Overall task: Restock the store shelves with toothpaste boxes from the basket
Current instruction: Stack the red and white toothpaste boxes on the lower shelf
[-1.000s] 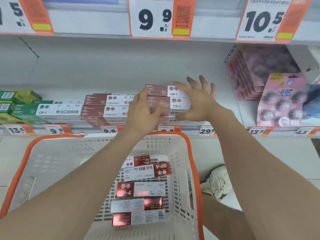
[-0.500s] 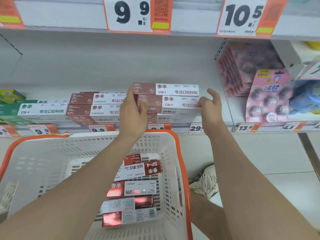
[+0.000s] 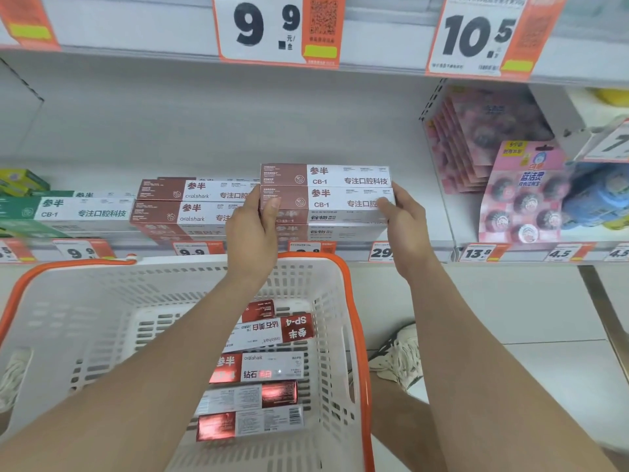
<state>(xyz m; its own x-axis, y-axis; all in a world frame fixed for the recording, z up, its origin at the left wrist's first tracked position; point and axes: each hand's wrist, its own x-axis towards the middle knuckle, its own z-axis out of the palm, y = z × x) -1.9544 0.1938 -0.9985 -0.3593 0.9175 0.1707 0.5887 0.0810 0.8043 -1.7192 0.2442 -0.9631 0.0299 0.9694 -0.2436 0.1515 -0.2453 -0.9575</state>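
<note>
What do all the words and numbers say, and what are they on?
"9.9": left big price tag.
"10.5": right big price tag.
"参半 CB-1 专注口腔科技": top brown box; same start on second brown box.
"oralshark": left brown box.
"SP-4": red box in the basket.
"13.8": small shelf tag.
"4.5": next small tag.
Fine print on boxes: too small to read.

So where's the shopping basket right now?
In the head view, the white basket sits low and left of centre, just below the shelf edge, red toothpaste boxes inside and a sneaker to its right.
</note>
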